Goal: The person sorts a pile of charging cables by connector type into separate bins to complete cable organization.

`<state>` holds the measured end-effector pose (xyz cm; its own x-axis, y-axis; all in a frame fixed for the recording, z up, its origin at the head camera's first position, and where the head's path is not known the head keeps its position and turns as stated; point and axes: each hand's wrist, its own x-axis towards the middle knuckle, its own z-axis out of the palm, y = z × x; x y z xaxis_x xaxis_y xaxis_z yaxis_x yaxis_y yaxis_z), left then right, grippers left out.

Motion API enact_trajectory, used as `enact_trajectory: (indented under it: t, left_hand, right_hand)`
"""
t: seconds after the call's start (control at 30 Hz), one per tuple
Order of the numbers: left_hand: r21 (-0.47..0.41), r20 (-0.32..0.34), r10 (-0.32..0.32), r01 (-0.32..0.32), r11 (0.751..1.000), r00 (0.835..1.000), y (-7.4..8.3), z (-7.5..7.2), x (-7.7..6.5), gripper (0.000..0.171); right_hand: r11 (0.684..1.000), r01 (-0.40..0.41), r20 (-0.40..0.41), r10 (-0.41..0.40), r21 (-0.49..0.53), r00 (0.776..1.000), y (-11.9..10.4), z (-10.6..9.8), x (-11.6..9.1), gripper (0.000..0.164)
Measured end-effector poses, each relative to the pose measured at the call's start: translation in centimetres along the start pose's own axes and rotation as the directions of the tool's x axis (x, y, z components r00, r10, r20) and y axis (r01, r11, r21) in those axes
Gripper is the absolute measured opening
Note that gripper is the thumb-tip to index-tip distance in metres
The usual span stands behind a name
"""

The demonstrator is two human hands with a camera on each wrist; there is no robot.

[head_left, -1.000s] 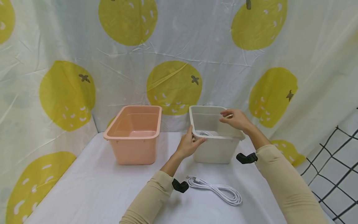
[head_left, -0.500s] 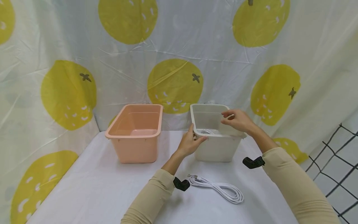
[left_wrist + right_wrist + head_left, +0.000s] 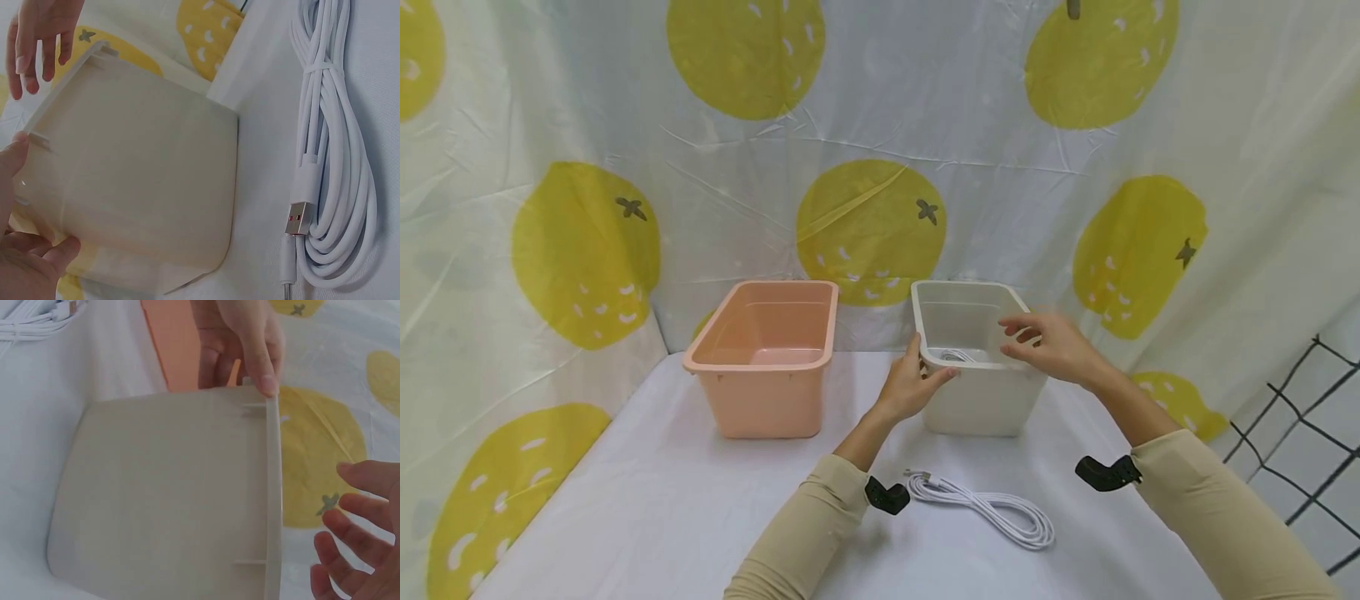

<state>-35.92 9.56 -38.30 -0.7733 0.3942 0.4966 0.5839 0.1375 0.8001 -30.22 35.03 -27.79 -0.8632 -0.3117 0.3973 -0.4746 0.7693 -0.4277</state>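
A white plastic bin (image 3: 977, 404) stands on the table, right of the middle. My left hand (image 3: 902, 390) grips its near left corner, thumb along the front rim. Over the bin's right side hovers my right hand (image 3: 1060, 348), fingers loosely bent and spread; the right wrist view shows nothing in them. Inside the bin lies a coiled white cable (image 3: 957, 356), partly hidden by the front wall. Another coiled white USB cable (image 3: 992, 504) rests on the table in front of the bin, its metal plug (image 3: 300, 217) plain in the left wrist view.
To the left stands a peach-coloured bin (image 3: 767, 404), with no object visible inside. A white cloth (image 3: 625, 500) covers the table. Behind hangs a curtain (image 3: 985, 208) printed with yellow fruit, and a black wire grid (image 3: 1311, 458) leans at the right.
My right hand has drawn back a little toward me and to the right, its fingers spreading. The left hand keeps its place on the white bin, and the cable on the table has not moved.
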Motion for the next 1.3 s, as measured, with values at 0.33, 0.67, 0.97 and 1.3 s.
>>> enact_trajectory:
  t: [0.33, 0.67, 0.97, 1.3]
  left_hand:
    - [0.003, -0.004, 0.003, -0.003, 1.0, 1.0, -0.1, 0.1, -0.1, 0.073]
    - [0.002, -0.01, -0.002, 0.002, 1.0, 1.0, -0.1, 0.1, -0.2, 0.073]
    - [0.014, -0.007, -0.007, 0.007, 1.0, 1.0, -0.1, 0.2, -0.2, 0.075]
    - [0.022, -0.011, -0.002, 0.002, 1.0, 1.0, 0.0, 0.2, -0.2, 0.074]
  right_hand:
    - [0.997, 0.078, -0.038, -0.078, -0.01, 0.996, -1.2, 0.6, -3.0, 0.038]
    - [0.995, 0.098, -0.052, -0.099, -0.02, 0.994, -1.0, 2.2, -5.7, 0.034]
    - [0.984, 0.175, -0.039, -0.175, 0.005, 0.984, -0.8, 5.5, -8.3, 0.034]
    - [0.978, 0.192, 0.079, -0.199, 0.079, 0.977, -0.7, 9.5, -10.5, 0.035]
